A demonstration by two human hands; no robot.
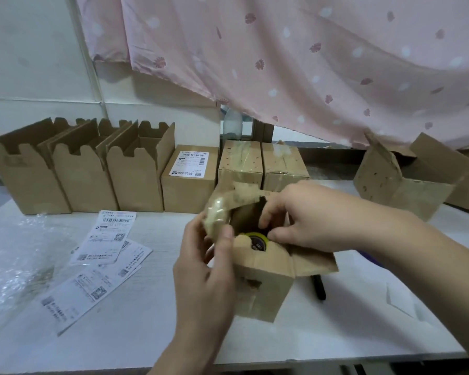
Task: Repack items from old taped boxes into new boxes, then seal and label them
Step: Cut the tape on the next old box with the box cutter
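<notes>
Sitting near the middle of the white bench (146, 320) in the head view, the old box (260, 290) stands upright with its top open. The left hand (203, 269) grips the taped flap (222, 209), crumpled and glossy, and holds it bent up and to the left. The right hand (303, 215) curls its fingers over the right rim of the opening, with the thumb pressed against the same edge. Inside the box lies a round item (256, 240) with a yellow-green rim and a dark top.

Along the far left stand three open boxes (84, 180) in a row, flaps up. Just right of them is a closed labelled box (188, 182), then two taped boxes (240, 163) side by side. At the far right sits a torn open box (401, 182).

Printed labels (106, 239) lie scattered on the left of the bench beside clear bubble wrap (14, 261). A black pen (318, 288) lies just right of the old box. A pink curtain (309, 63) hangs behind.
</notes>
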